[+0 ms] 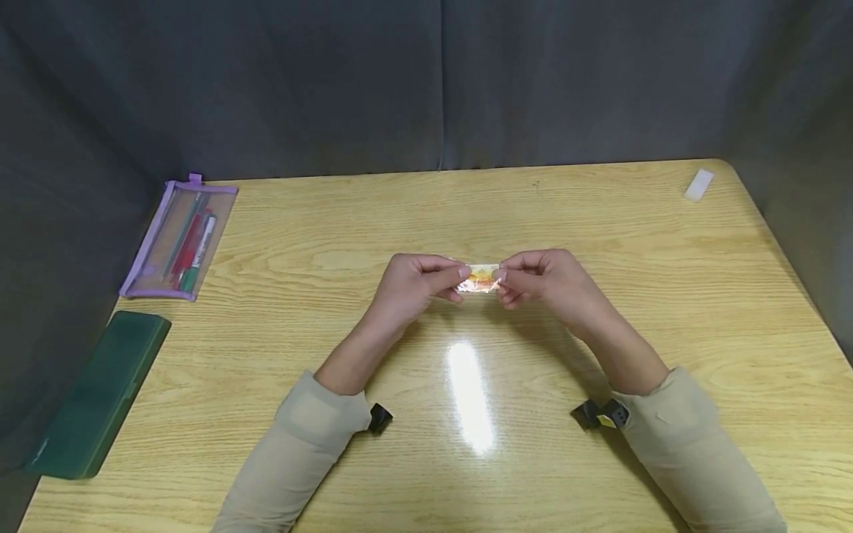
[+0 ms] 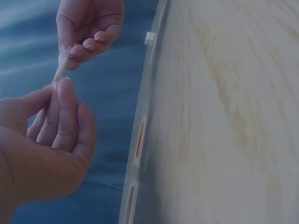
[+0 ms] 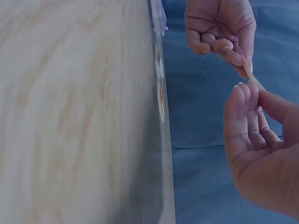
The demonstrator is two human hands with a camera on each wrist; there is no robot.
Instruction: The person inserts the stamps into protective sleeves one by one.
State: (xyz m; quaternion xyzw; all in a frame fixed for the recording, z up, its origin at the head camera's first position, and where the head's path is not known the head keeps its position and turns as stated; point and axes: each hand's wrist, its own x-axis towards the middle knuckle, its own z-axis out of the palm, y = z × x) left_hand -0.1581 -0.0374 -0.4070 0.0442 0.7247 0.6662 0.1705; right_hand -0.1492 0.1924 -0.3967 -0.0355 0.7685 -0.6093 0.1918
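Note:
A small shiny packet (image 1: pixel 481 278), printed in yellow and orange, is stretched flat between both hands above the middle of the table. My left hand (image 1: pixel 420 285) pinches its left end between thumb and fingers. At the opposite end, my right hand (image 1: pixel 546 281) pinches it the same way. Both wrist views show the packet (image 2: pixel 61 66) nearly edge-on as a thin pale strip, raised over the tabletop. Thumbs and fingertips hide its two ends.
A purple-edged mesh pencil pouch (image 1: pixel 180 240) with several pens inside lies at the back left of the wooden table (image 1: pixel 333 222). In front of it sits a dark green case (image 1: pixel 100 396). A small white block (image 1: pixel 698 185) rests near the back right corner. Dark curtains (image 1: pixel 333 89) hang behind.

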